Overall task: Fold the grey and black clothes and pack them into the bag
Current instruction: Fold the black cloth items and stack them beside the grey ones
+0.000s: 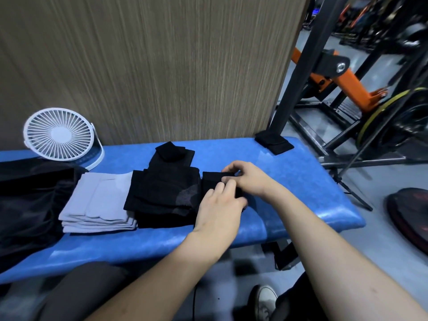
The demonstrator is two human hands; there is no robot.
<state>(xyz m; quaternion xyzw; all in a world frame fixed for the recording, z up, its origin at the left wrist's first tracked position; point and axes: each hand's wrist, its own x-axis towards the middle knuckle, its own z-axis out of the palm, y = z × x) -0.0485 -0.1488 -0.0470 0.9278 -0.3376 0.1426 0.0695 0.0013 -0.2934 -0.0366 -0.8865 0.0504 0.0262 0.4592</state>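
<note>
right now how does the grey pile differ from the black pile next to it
The grey pile is light and plain; the black pile is dark with a grey patch. The grey pile lies untouched, nearer the bag; the black pile lies against the left hand. Both are folded flat on the blue bench.
</note>
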